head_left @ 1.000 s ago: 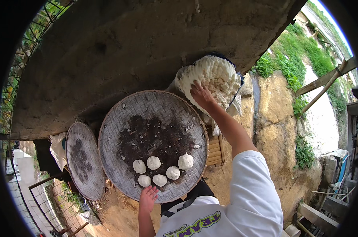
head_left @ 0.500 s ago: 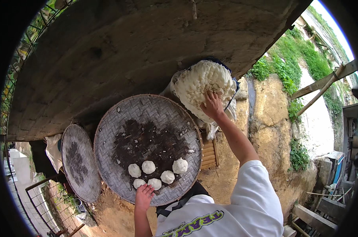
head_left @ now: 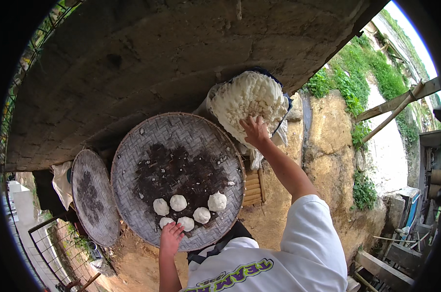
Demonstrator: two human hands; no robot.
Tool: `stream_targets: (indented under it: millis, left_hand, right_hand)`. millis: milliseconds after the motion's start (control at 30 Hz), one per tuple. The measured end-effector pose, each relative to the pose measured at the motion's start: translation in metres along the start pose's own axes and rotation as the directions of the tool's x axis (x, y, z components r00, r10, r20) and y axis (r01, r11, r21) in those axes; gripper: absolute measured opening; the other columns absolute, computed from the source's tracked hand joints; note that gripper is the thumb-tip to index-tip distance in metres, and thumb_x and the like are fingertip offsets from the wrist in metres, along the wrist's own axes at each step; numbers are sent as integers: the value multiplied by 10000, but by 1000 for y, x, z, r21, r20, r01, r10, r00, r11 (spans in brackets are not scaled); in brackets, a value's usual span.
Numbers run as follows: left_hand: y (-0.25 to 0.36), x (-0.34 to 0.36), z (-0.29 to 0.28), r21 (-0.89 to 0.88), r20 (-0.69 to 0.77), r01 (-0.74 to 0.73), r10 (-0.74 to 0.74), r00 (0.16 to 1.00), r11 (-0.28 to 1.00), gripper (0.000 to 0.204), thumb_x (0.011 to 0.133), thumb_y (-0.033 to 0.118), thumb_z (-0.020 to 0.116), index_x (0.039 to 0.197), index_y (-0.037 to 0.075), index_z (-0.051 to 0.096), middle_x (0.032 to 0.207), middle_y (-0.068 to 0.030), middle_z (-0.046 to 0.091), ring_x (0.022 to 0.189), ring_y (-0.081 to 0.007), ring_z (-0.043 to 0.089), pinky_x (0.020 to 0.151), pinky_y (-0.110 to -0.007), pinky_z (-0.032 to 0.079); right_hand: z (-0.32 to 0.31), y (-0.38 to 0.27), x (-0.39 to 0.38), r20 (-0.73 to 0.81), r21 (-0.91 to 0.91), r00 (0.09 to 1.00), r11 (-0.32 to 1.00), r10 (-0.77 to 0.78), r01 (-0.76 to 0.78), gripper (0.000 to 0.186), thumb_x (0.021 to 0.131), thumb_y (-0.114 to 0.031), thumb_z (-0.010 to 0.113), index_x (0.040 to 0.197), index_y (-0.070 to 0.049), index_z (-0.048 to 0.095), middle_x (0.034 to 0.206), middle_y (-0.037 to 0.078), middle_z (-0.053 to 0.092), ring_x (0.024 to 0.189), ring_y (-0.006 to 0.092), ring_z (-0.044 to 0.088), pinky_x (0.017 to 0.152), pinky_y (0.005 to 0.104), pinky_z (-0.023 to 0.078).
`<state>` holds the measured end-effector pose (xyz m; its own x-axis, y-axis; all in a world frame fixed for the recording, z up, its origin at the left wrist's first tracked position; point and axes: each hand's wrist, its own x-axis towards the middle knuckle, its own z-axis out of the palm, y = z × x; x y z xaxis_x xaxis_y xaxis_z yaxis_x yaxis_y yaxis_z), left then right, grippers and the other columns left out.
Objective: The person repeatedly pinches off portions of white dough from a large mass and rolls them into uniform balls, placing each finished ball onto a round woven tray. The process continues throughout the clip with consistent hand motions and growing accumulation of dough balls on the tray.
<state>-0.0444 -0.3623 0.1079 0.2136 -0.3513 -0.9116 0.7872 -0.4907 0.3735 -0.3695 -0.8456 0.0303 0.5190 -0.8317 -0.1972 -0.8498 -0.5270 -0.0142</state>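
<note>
A wide round woven bamboo tray (head_left: 132, 146) lies before me, with several white lumpy balls (head_left: 178, 202) grouped on its near part. My left hand (head_left: 171, 237) lies at the tray's near rim, fingers stretched out beside the two nearest balls; whether it touches them I cannot tell. Up and to the right stands an open sack holding a heaped, crumbly white dough-like mass (head_left: 230, 100). My right hand (head_left: 255, 131) reaches onto the near side of that mass, fingers apart, their tips partly hidden against it.
A smaller round woven tray (head_left: 108, 209) leans at the left. A block wall (head_left: 132, 63) runs along behind the trays and sack. Bamboo slats (head_left: 252, 187) show beneath the large tray's right side. Wooden posts and planks (head_left: 386, 267) stand at the right.
My right hand has drawn slightly left and toward me on the white mass, its fingertips less spread. The left hand stays by the near balls; the whole view has shifted a little.
</note>
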Motion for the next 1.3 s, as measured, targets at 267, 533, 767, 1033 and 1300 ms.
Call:
stream_targets:
  millis: [267, 533, 767, 1033, 1300]
  left_hand:
    - [4, 0, 7, 1, 2, -27, 27, 1000, 1000, 387, 996, 404, 558, 1222, 90, 557, 1245, -101, 643, 1170, -281, 632, 938, -441, 494]
    - [-1, -10, -4, -27, -58, -43, 41, 997, 999, 401, 987, 408, 567, 1228, 88, 557, 1243, -102, 643, 1154, -274, 635, 918, -431, 497]
    - [-5, -4, 2, -2, 21, -54, 54, 998, 999, 405, 987, 408, 567, 1238, 89, 554, 1241, -102, 642, 1156, -274, 635, 910, -433, 499]
    - [-8, -5, 1, 26, 5, -61, 61, 998, 998, 392, 989, 404, 567, 1233, 96, 558, 1231, -92, 652, 1158, -276, 639, 909, -429, 501]
    - [-14, -8, -3, -10, -28, -31, 31, 999, 999, 406, 980, 401, 581, 1249, 98, 556, 1233, -95, 661, 1154, -273, 641, 921, -432, 499]
  right_hand:
    - [6, 47, 40, 53, 359, 993, 930, -104, 78, 813, 604, -252, 915, 1351, -198, 598, 1252, 138, 666, 1199, 356, 625, 976, 438, 545]
    - [-54, 80, 39, -145, 730, 988, 681, 60, 66, 804, 649, -222, 859, 1386, -46, 590, 1313, 192, 652, 1235, 343, 627, 1062, 402, 498]
    - [-67, 54, 3, -59, 230, 998, 973, 20, -6, 691, 741, -432, 758, 1398, -283, 608, 1520, 107, 444, 1335, 321, 522, 1047, 499, 472]
    - [-26, 28, -7, 2, 77, 1000, 997, 11, -11, 719, 725, -352, 849, 1384, -246, 580, 1458, 96, 493, 1351, 391, 476, 952, 504, 565]
    - [-41, 34, 4, 9, 95, 998, 994, 55, -56, 818, 631, -311, 898, 1388, -202, 606, 1359, 133, 597, 1246, 363, 583, 972, 466, 562]
